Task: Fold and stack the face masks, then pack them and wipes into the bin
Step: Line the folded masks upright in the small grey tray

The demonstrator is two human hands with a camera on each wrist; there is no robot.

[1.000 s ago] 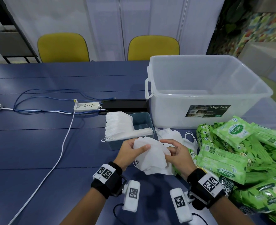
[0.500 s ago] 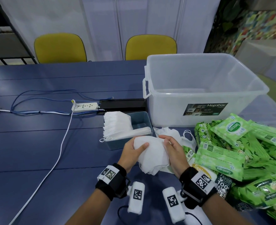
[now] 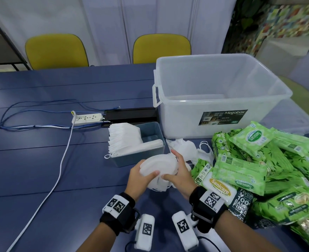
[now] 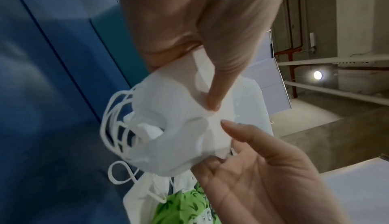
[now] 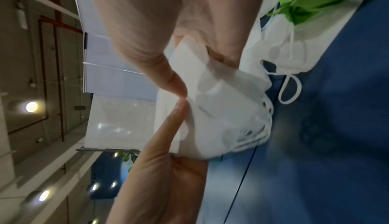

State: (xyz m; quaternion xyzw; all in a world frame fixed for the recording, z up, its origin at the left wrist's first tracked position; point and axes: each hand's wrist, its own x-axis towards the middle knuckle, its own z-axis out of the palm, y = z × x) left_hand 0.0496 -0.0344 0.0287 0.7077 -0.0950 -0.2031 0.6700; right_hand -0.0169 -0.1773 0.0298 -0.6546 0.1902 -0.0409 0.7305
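Both hands are together just above the tabletop, pressing a small bundle of white face masks (image 3: pixel 159 170) between them. The left hand (image 3: pixel 141 179) curls round the bundle from the nine o'clock side, thumb across its near face; the right hand (image 3: pixel 180 176) closes on it from three o'clock, the two thumbs almost meeting. The wrist views show ear loops dangling from the bundle's underside.

This looks like the fold-and-stack step: the bundle is being squared up in the air. At eleven o'clock from the hands sits a small grey tray (image 3: pixel 151 138) already holding a row of folded masks (image 3: pixel 124 140), with room left at its right end. A few loose masks (image 3: pixel 184 147) lie at one o'clock, and the green wipes packs (image 3: pixel 259 160) are heaped at three o'clock. The big clear bin (image 3: pixel 213 91) at twelve to one o'clock looks empty as far as I can tell.

Next, I'd judge, the bundle needs flattening, loops tucked in, then setting down beside the folded row.
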